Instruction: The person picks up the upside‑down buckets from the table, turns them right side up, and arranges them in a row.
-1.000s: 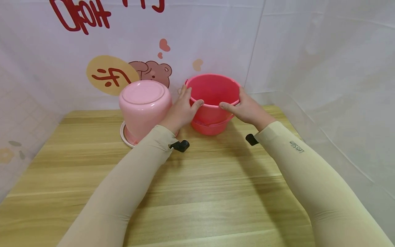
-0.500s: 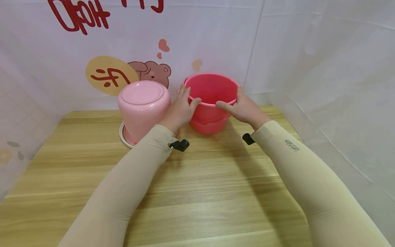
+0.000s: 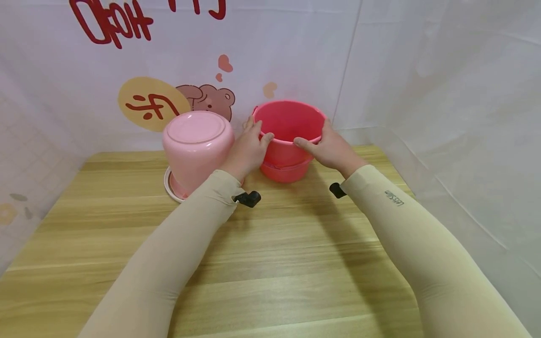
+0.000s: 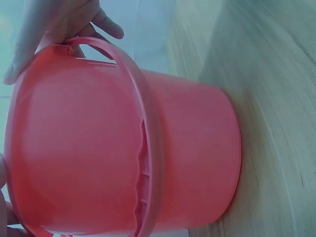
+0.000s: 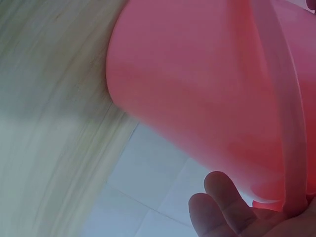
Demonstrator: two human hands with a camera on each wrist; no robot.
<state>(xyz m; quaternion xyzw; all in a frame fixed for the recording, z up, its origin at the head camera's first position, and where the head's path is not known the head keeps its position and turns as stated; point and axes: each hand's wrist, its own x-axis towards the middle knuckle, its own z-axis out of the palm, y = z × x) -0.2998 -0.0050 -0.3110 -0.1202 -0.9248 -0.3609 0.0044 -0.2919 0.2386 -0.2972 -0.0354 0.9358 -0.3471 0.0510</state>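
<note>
A red plastic bucket stands upright near the back of the table, its mouth facing up. My left hand grips the left side of its rim, thumb at the front edge. On the opposite side, my right hand holds the rim with its thumb over the edge. The bucket's handle hangs down across the near side in the left wrist view. In the right wrist view, fingers of the right hand lie beside the bucket wall, close to where the handle joins. The bucket's far outside is hidden.
An upside-down pink bucket with a pale rim stands close to my left forearm. The wooden table meets a printed white curtain behind and a plain white one on the right.
The red bucket has shifted slightly to the left, with my right hand moving left along with it. The left hand keeps almost the same place. The pink bucket stays put.
</note>
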